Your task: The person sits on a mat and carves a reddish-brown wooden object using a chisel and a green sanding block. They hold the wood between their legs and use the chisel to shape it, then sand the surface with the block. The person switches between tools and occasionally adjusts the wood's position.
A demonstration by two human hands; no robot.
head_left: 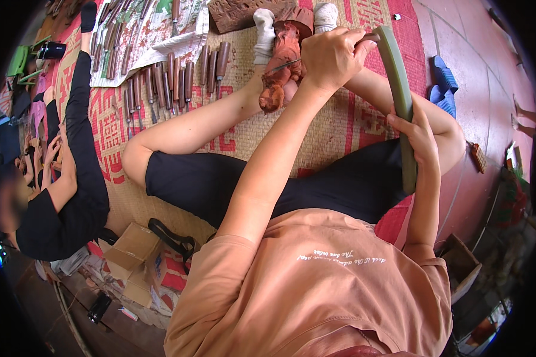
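My left hand (333, 58) is closed around a carving chisel, whose brown handle end (370, 37) shows past the fingers. Its thin metal blade (287, 63) reaches left onto a reddish-brown carved wooden figure (274, 89). The figure lies between my feet, which wear white socks. My right hand (420, 134) grips a long, curved green bar (396, 71) near its lower half. The bar's upper end is at the chisel's handle end; I cannot tell whether they touch.
Several chisels (167, 80) lie on the patterned straw mat (116, 143) at left, more on a stained white cloth (184, 44). A carved wood block (235, 15) is beyond. Blue sandals (443, 86) rest on tiles at right. Another person sits at left by a cardboard box (134, 250).
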